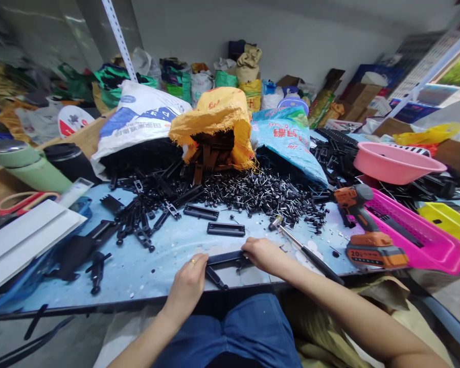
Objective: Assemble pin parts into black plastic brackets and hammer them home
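Near the table's front edge, a long black plastic bar (226, 259) spans between my two hands. My left hand (189, 278) pinches its left end, and a ring shows on one finger. Closed on the bar's right end is my right hand (264, 254). A second, narrower black piece (215, 278) angles down from beneath the bar; whether it is joined to it I cannot tell. Just beyond lie two black slotted plates (226, 229) (201, 212). A hammer (306, 253) with a black grip rests right of my right hand, its head toward the pile of black-headed pins (268, 197).
A cordless drill (368, 230) stands at right by a pink basket (452, 255) and a pink basin (400, 166). White, orange (214, 110) and blue (287, 148) sacks spill black parts at the back. Scissors (25, 203), a green flask (30, 166) and white boxes (26, 245) are left.
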A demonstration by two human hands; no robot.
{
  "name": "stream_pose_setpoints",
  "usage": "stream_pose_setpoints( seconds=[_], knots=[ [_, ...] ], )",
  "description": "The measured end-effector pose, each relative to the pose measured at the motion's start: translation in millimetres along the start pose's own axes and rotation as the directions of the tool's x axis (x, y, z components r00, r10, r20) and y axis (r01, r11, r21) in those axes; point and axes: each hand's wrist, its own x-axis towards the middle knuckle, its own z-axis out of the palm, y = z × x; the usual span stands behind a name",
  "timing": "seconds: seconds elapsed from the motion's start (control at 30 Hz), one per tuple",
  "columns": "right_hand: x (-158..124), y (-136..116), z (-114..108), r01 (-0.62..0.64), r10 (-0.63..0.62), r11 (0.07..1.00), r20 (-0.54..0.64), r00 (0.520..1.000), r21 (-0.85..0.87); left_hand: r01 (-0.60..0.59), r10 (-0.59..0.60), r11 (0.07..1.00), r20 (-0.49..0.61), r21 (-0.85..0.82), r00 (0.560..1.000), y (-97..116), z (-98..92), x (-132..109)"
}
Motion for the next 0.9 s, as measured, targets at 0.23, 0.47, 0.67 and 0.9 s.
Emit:
stream_pose_setpoints(
  seconds=[0.23,0.47,0.67,0.9],
  knots=[
    [-5,16,19,0.114,-0.114,0.993,-0.033,0.993,-0.012,-0.089,0.092,0.961,0.001,0.264,0.996,-1,2.7,-9],
    [-21,57,51,0.282,-0.297,0.95,-0.112,0.948,-0.132,-0.415,0.338,0.904,0.423,0.102,0.841,11,24.0,20],
    [-17,60,53,0.148,-0.174,0.954,-0.081,0.981,-0.259,-0.222,0.098,0.965,0.594,0.139,0.798,27,10.8,57],
    [-54,23,-3,0.373,-0.391,0.912,-0.084,0.917,-0.171,-0.187,0.159,0.982,0.527,0.0,0.835,33,-14.7,43]
  ],
)
